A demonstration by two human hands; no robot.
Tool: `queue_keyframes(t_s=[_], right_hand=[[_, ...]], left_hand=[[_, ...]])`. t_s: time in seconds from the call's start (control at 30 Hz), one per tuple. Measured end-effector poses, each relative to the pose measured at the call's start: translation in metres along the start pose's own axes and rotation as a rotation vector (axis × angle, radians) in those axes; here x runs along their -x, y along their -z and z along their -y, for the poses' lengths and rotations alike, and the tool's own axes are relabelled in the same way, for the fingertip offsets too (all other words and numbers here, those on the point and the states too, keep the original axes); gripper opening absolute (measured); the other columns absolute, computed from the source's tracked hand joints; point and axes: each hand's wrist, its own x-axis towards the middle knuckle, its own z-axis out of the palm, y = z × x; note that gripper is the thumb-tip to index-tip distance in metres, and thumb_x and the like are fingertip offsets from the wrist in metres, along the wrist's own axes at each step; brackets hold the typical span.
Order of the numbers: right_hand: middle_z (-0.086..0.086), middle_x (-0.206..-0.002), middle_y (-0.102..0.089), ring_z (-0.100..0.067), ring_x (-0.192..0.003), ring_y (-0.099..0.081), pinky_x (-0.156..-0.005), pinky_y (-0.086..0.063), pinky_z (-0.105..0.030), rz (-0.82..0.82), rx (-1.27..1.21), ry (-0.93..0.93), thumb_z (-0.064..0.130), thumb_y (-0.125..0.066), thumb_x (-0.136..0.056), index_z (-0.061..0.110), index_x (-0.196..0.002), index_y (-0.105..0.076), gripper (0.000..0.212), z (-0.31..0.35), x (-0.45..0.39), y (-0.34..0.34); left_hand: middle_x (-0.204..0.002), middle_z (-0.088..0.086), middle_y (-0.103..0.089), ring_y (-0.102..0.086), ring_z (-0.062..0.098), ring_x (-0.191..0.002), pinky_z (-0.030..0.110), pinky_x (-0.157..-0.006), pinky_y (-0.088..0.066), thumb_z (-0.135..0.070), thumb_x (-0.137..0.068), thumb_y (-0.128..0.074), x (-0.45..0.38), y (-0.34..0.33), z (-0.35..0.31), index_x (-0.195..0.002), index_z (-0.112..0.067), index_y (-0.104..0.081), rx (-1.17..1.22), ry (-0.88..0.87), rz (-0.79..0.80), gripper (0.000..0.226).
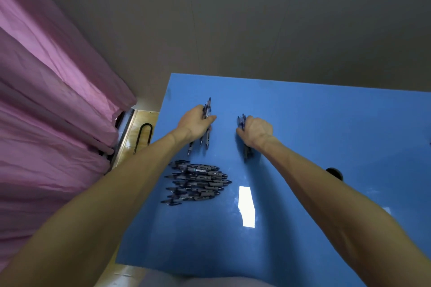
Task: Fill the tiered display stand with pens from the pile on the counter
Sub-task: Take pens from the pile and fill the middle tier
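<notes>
A pile of pens (197, 182) is lying on the blue worktop (303, 135), near its left edge and about midway between its far and near edges. The pens in it are dark with grey grips, and they are lying roughly side by side with their long axes running left to right across the worktop, clips toward the left edge and grip ends toward the right. They are overlapping, so an exact count is not possible; about ten are showing.

Just beyond the pile, toward the far left corner, the left hand (194, 121) is gripping a bundle of pens (206, 123), fingers and thumb curled round it. At least three pens are showing in this bundle, their long axes running from the near edge toward the far edge, tips pointing back toward the near edge and the other ends sticking out past the knuckles.

To its right and well apart from it, the right hand (256, 131) is closing in a fist on a second bundle of pens (243, 137), held with the same near-to-far axis. How many it is holding I cannot tell, since the fist is hiding most of them.

A bright rectangular reflection (247, 206) is sitting on the worktop, right of the pile. A small dark round object (334, 173) is peeking out beside the right forearm. Past the worktop's left edge, a pink curtain (51, 112) is hanging.
</notes>
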Motion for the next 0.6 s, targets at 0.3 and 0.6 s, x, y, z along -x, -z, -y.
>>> queue_keyframes(t_s=[0.3, 0.6], right_hand=[[-0.006, -0.087, -0.064, -0.028, -0.086, -0.058, -0.070, -0.043, -0.031, 0.125, -0.097, -0.059, 0.034, -0.050, -0.096, 0.011, -0.083, -0.057, 0.027, -0.007, 0.015, 0.000], [-0.007, -0.061, -0.057, -0.025, -0.061, -0.055, -0.061, -0.044, -0.032, 0.076, -0.598, -0.224, 0.034, -0.047, -0.097, 0.009, -0.063, -0.050, 0.042, -0.031, 0.069, 0.001]], left_hand=[[-0.067, -0.001, -0.045, -0.042, 0.020, -0.063, 0.036, -0.059, -0.034, -0.041, -0.103, -0.053, 0.024, 0.002, -0.013, -0.073, -0.020, -0.039, -0.019, 0.012, -0.071, 0.040], [-0.062, -0.002, -0.035, -0.034, 0.020, -0.060, 0.034, -0.061, -0.030, -0.033, -0.100, -0.056, 0.066, 0.004, -0.045, -0.070, -0.019, -0.033, -0.004, -0.070, 0.002, 0.041]])
